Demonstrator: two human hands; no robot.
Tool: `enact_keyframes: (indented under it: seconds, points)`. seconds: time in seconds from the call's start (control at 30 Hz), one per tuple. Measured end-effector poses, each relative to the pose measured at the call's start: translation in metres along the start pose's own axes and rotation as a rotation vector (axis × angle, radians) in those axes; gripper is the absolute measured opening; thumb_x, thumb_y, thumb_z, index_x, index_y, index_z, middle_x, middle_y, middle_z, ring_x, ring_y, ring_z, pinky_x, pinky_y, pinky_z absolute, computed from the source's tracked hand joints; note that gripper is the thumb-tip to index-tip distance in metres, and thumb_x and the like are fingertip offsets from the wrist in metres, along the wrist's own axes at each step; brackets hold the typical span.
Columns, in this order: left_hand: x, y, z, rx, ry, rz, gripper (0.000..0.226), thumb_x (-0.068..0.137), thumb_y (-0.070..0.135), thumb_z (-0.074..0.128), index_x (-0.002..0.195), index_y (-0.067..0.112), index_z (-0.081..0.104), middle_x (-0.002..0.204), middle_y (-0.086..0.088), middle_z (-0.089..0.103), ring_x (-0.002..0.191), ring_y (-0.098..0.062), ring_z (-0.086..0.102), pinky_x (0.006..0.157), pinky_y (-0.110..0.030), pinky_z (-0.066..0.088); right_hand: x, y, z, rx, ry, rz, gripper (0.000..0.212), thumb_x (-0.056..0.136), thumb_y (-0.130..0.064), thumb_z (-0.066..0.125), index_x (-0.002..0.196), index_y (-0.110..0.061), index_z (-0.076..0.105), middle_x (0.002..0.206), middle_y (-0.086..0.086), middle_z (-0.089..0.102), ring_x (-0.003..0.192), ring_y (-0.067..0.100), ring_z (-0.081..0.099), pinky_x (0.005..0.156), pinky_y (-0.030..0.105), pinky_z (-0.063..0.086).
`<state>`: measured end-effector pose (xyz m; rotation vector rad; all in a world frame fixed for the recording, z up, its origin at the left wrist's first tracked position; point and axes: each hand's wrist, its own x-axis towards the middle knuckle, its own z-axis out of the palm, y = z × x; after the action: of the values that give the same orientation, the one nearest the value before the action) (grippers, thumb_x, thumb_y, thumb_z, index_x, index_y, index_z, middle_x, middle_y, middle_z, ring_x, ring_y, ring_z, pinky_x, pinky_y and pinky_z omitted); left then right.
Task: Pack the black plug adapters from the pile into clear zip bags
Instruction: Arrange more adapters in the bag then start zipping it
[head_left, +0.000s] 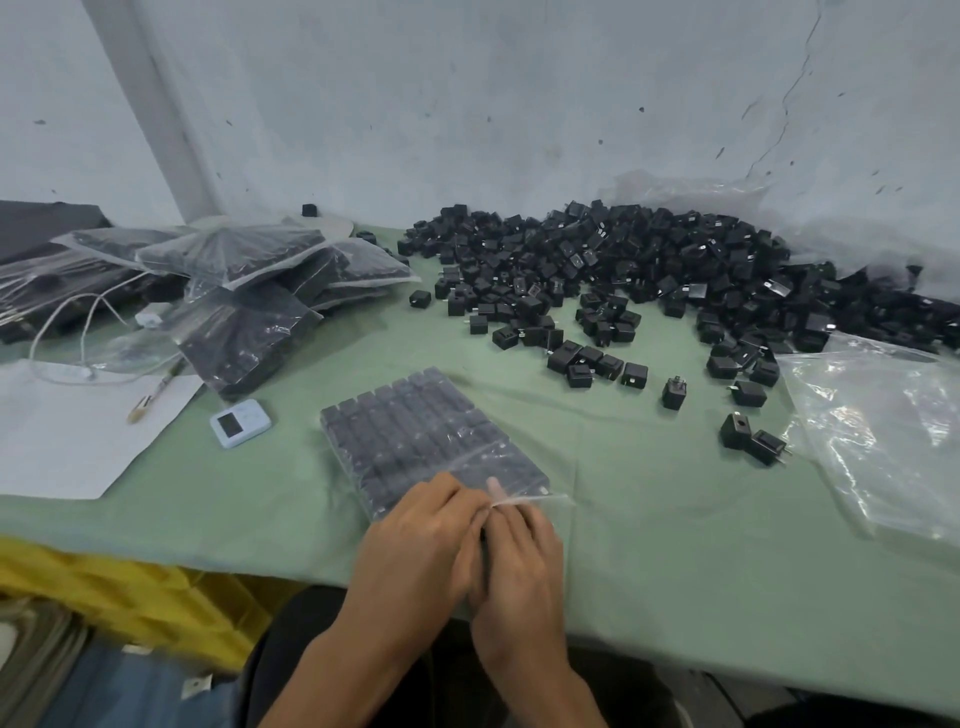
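**A:** Two hands on one zip bag (540, 498), and both at the same spot. Why?

**B:** It looks like the sealing step. The left hand (415, 540) and right hand (519, 561) sit side by side, touching, at the bag's near edge. Their fingers are curled, pinching the clear zip strip. The bag lies flat on the green cloth (649, 545) right in front of the person. I'd guess that keeps the black plug adapters (415, 431) inside in their neat rows while the strip is pressed.

**A:** And everything else?

**B:** The pile (649, 260) of loose adapters is heaped against the wall at the far right, with strays spilling toward the middle. Filled bags (249, 291) are stacked at the far left, well apart from the pile, so packed and unpacked don't mix. Empty clear bags (883, 431) lie at the right, just beside the strays, probably so the next one is handy.

**A:** Any writing to read?

**B:** None that I can make out. The small blue timer (240, 423) has a display, but it is too blurred to read. The white sheet (78, 431) to its left looks blank from here. No brand or print shows on the adapters or the bags.
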<state>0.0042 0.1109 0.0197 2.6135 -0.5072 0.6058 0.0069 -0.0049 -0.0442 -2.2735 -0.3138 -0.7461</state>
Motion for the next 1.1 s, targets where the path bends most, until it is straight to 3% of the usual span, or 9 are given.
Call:
enact_keyframes:
  seconds: [0.13,0.23,0.37,0.47,0.57,0.63,0.7,0.97,1.1]
  points:
    - [0.000,0.000,-0.002,0.007,0.004,0.002,0.005,0.090,0.017,0.065,0.087,0.020,0.068,0.084,0.007,0.058,0.076,-0.016,0.059,0.061,-0.036,0.054,0.012,0.005,-0.006,-0.297,-0.269,-0.131,0.039,0.079,-0.029,0.078,0.114,-0.013,0.072,0.142,0.009,0.057,0.132,0.035,0.051,0.108,0.047,0.031]
    - [0.005,0.000,-0.002,-0.023,0.027,-0.026,0.008,0.089,0.011,0.071,0.089,0.019,0.068,0.085,0.006,0.059,0.076,-0.016,0.059,0.063,-0.036,0.054,0.030,0.000,-0.009,-0.393,-0.513,-0.173,0.057,0.094,-0.038,0.050,0.143,-0.012,0.048,0.161,0.016,0.025,0.152,0.029,0.018,0.121,0.045,0.007]
    - [0.009,-0.004,-0.003,-0.050,0.028,-0.038,0.008,0.089,0.012,0.071,0.090,0.020,0.068,0.086,0.008,0.058,0.078,-0.012,0.057,0.066,-0.033,0.053,0.037,-0.008,-0.014,-0.327,-0.457,-0.217,0.044,0.073,-0.030,0.066,0.112,-0.012,0.070,0.122,0.011,0.068,0.114,0.023,0.065,0.105,0.035,0.042]
    - [0.006,-0.004,-0.001,-0.071,-0.018,-0.022,0.009,0.089,0.016,0.070,0.092,0.024,0.066,0.088,0.012,0.056,0.080,-0.008,0.055,0.068,-0.024,0.050,0.039,-0.004,-0.008,-0.310,-0.508,-0.313,0.043,0.073,-0.025,0.066,0.115,-0.016,0.068,0.114,0.003,0.070,0.113,0.023,0.063,0.104,0.038,0.048]
    - [0.006,-0.005,0.000,-0.092,-0.033,-0.010,0.004,0.093,0.021,0.065,0.094,0.024,0.067,0.091,0.012,0.058,0.085,-0.009,0.057,0.072,-0.028,0.051,0.047,0.001,0.001,-0.435,-0.695,-0.309,0.062,0.096,-0.037,0.037,0.155,-0.023,0.026,0.163,0.007,0.024,0.152,0.027,0.013,0.123,0.046,0.009]
    - [0.007,-0.005,-0.001,-0.096,-0.035,-0.014,0.006,0.094,0.022,0.063,0.094,0.022,0.068,0.093,0.009,0.061,0.086,-0.012,0.059,0.074,-0.032,0.053,0.055,0.002,0.006,-0.498,-0.753,-0.286,0.069,0.101,-0.044,0.029,0.159,-0.024,-0.004,0.166,0.007,-0.012,0.152,0.029,-0.015,0.123,0.046,-0.005]
    - [0.007,-0.005,-0.003,-0.105,-0.044,-0.020,0.006,0.094,0.021,0.063,0.094,0.021,0.069,0.094,0.006,0.063,0.087,-0.014,0.060,0.075,-0.035,0.053,0.065,0.000,0.010,-0.511,-0.798,-0.260,0.070,0.104,-0.043,0.028,0.157,-0.025,-0.013,0.164,0.006,-0.020,0.151,0.030,-0.018,0.123,0.044,-0.006]
    - [0.018,-0.009,-0.013,-0.189,-0.074,-0.060,0.007,0.095,0.019,0.063,0.096,0.016,0.069,0.096,0.005,0.063,0.091,-0.015,0.058,0.083,-0.037,0.048,0.092,-0.001,0.018,-0.544,-1.015,-0.365,0.080,0.100,-0.044,0.039,0.158,-0.021,-0.011,0.166,0.006,-0.016,0.152,0.025,-0.016,0.124,0.043,-0.002]
    - [0.024,-0.010,-0.018,-0.180,-0.100,-0.051,0.008,0.095,0.020,0.062,0.097,0.015,0.069,0.097,0.004,0.061,0.092,-0.016,0.058,0.083,-0.036,0.047,0.108,-0.016,0.006,-0.471,-1.225,-0.160,0.053,0.101,-0.032,0.044,0.150,-0.010,0.035,0.154,0.014,0.033,0.138,0.028,0.032,0.115,0.039,0.021]
